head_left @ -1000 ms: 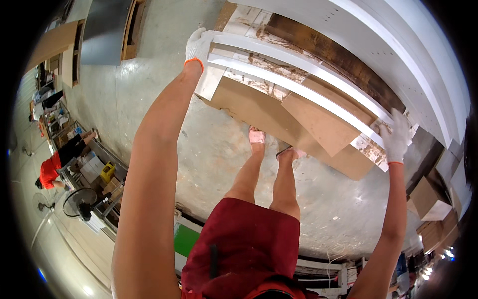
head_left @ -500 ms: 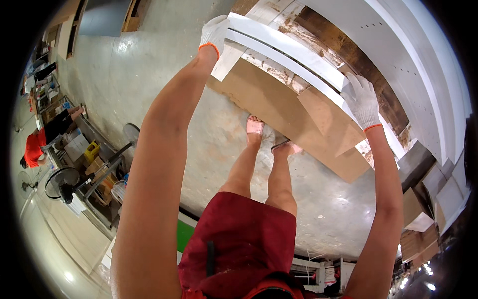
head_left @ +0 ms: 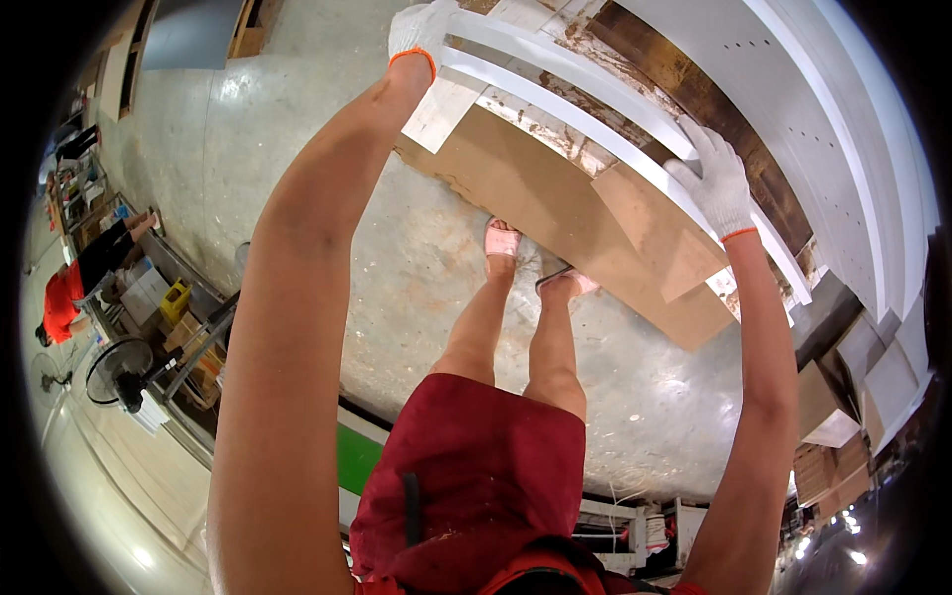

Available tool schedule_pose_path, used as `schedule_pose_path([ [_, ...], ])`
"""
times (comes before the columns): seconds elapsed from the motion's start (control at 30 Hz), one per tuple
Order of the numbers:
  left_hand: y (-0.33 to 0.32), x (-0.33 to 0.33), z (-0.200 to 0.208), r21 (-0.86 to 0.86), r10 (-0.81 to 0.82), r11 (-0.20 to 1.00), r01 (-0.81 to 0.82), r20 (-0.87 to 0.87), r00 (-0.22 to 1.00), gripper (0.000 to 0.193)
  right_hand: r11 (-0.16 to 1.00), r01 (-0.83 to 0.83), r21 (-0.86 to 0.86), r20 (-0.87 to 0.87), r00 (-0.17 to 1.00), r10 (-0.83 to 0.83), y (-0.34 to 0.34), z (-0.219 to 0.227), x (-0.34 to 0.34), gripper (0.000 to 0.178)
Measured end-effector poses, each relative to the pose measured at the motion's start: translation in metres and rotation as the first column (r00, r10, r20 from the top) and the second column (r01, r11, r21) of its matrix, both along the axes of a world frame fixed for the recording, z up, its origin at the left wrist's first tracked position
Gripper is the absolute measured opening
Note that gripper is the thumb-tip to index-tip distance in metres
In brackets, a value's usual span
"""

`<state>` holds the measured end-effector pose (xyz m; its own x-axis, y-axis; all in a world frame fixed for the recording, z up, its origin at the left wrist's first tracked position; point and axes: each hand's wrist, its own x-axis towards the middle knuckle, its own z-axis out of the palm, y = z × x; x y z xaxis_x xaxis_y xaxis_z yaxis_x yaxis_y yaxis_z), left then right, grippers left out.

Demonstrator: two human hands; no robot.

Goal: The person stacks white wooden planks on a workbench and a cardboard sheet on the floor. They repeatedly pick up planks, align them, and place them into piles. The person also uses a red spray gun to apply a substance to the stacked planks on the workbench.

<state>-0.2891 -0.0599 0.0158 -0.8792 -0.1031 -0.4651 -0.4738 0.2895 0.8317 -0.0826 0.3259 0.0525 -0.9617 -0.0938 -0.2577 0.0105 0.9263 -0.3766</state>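
Observation:
Both my hands wear white knit gloves with orange cuffs. At the top, my left hand (head_left: 420, 30) is closed around the left end of a long white strip (head_left: 570, 58). My right hand (head_left: 716, 178) grips the same strip farther right, fingers over its far side and thumb apart on the near side. A second white strip (head_left: 560, 107) lies alongside on the near side, with a gap between the two. Under them are scuffed white and brown boards, and a brown cardboard sheet (head_left: 526, 174) extends toward my feet.
Long white panels (head_left: 783, 99) with small holes stand at the right. Cartons (head_left: 831, 416) are at the right edge. Left, a black fan (head_left: 121, 372) is beside a cluttered metal rack, with a person in red (head_left: 61, 302) beyond. My pink slippers (head_left: 503, 241) are near the cardboard.
The far white strip has separated from the near one, widening the gap between them. My left hand has shifted slightly up and left; my right thumb has spread from the fingers.

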Motion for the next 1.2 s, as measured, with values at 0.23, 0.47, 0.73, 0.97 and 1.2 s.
schedule_pose_path([
  [0.23,0.003,0.020,0.030,0.058,0.067,0.996,-0.065,-0.031,0.997,0.039,0.994,0.098,-0.050,0.075,0.993,-0.094,0.009,0.004,-0.003,0.041],
  [0.47,-0.019,0.046,0.012,0.156,0.301,0.942,-0.297,0.002,0.954,0.040,0.992,-0.076,0.100,-0.054,0.995,0.081,-0.025,0.012,0.014,0.077],
  [0.73,-0.028,0.129,0.019,0.236,0.279,0.936,-0.261,-0.044,0.959,0.033,0.986,0.065,0.156,-0.102,0.994,-0.049,-0.042,-0.021,0.011,0.075],
  [0.97,-0.044,0.232,0.034,0.215,0.236,0.936,-0.280,0.207,0.949,0.026,0.991,0.051,0.125,-0.250,0.968,-0.019,-0.045,-0.005,0.023,0.068],
  [1.2,-0.040,0.299,0.042,0.196,0.065,0.969,-0.149,0.379,0.923,0.024,0.983,0.060,0.174,-0.223,0.975,-0.020,-0.040,-0.005,0.036,0.074],
])
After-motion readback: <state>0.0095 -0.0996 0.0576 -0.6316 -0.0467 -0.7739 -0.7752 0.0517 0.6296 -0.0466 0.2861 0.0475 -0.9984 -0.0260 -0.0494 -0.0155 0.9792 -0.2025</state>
